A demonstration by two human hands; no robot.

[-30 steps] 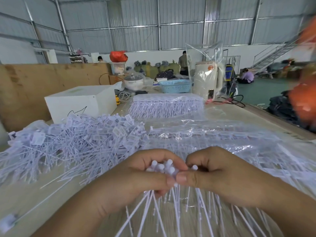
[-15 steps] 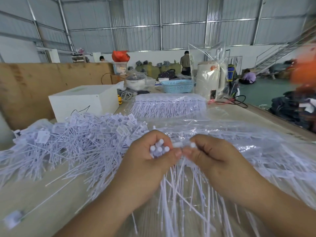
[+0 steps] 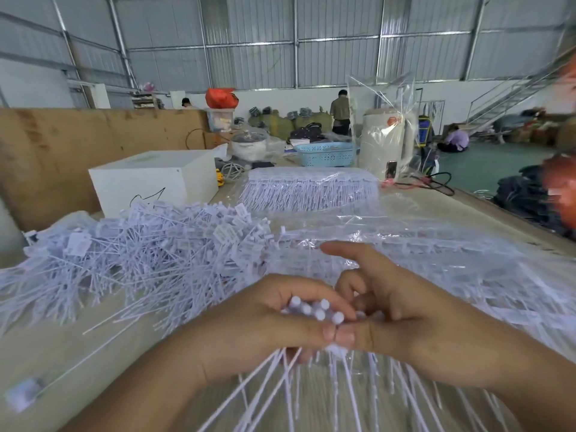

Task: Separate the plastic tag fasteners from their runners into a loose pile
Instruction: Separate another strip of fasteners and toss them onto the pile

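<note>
While gripping fasteners (image 3: 314,308), left hand (image 3: 268,319) fingers (image 3: 307,333) curled.

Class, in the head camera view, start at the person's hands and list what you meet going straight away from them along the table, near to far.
Left hand gripping a bunch of white plastic fasteners → clear plastic sheet over runner strips → bagged white block of unseparated fasteners → light blue plastic basket → cream electric kettle in a clear bag.

Pale matt plastic tag fasteners (image 3: 162,254) lie heaped toward the left edge of the smooth, light wooden bench (image 3: 46,347), glossy crinkled clear film (image 3: 405,244) covers its right side, and a perforated blue plastic basket (image 3: 325,154) sits at its far end beneath ribbed metal walls (image 3: 336,42).
</note>
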